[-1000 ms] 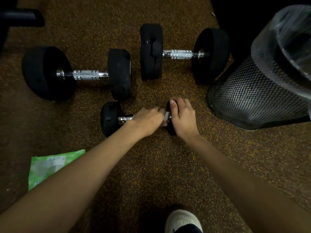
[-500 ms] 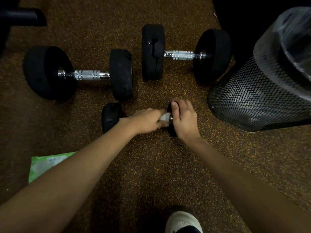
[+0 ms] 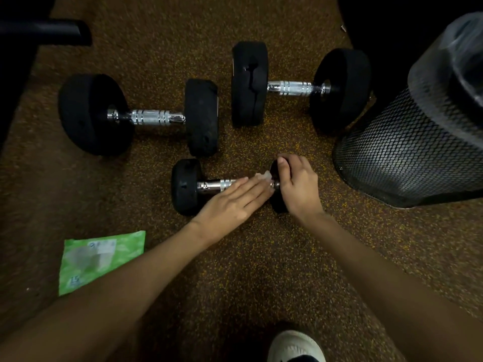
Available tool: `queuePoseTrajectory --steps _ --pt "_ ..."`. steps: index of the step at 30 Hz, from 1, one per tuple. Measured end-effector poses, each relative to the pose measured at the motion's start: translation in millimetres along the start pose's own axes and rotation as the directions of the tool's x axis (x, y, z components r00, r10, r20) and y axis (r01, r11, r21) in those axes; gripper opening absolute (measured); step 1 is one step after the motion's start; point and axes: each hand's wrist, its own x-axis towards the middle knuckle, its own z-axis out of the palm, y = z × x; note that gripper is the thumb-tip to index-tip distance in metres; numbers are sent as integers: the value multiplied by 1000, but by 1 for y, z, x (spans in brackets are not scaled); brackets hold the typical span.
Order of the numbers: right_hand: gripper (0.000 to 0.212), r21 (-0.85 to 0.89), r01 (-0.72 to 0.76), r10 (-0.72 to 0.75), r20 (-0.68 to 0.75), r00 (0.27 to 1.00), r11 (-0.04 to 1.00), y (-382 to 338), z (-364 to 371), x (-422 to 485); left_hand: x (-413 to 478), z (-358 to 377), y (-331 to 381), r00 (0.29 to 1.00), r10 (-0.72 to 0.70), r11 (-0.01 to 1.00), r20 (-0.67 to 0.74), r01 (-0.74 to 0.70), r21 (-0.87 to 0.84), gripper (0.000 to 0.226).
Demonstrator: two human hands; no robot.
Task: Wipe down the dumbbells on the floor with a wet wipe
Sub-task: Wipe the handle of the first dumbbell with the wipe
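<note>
Both hands on the small dumbbell (image 3: 186, 186): left hand (image 3: 232, 202) flat, fingers released; right hand (image 3: 296, 184) clenched on its end.

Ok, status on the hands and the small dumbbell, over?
Left hand flat on the handle over the wipe. Right hand gripping the small dumbbell at its right head. Mesh bin close by, not touching.

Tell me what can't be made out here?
All in the head view:
- Wet wipe: mostly hidden under the left hand.
- Small dumbbell: right weight covered by the right hand.
- Green packet: print blurred, corner behind the forearm.
- Mesh bin: cut off by the right edge.
</note>
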Motion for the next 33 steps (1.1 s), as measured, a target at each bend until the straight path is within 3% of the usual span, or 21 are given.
queuePoseTrajectory --steps 4,9,13,15,17,19,21,25,29,33 --pt "32 -3 -33 33 28 999 999 0 -1 2 -17 -6 -14 980 184 970 76 -193 147 51" --pt "34 -23 -69 72 133 989 997 -5 -9 3 -29 -17 -10 981 187 980 59 -190 65 40" --pt "38 -97 -101 120 225 967 990 -11 -19 10 -35 -44 -2 990 -93 957 104 118 -264 45" --pt "37 -152 -84 114 206 972 985 -22 -24 14 -31 -65 -5 950 -284 819 128 310 -483 34" --pt "31 -170 -21 52 176 983 985 -38 -33 22 -21 -81 -13 894 -441 679 79 390 -623 25" --pt "24 -80 5 10 197 980 997 -63 -36 34 -12 -97 -28 809 -588 585 6 431 -687 24" --pt "16 111 -99 64 285 957 989 -95 -38 49 -4 -114 -46 716 -697 514 -36 465 -721 24" --pt "26 389 -352 66 586 808 851 -160 -37 74 4 -147 -86 588 -807 405 -56 482 -777 27" --pt "24 516 -418 -22 648 761 748 -217 -27 99 -3 -181 -123 585 -804 466 -102 516 -718 33" --pt "26 600 -451 -53 637 769 661 -251 -12 130 -20 -200 -157 676 -737 412 22 475 -778 44"
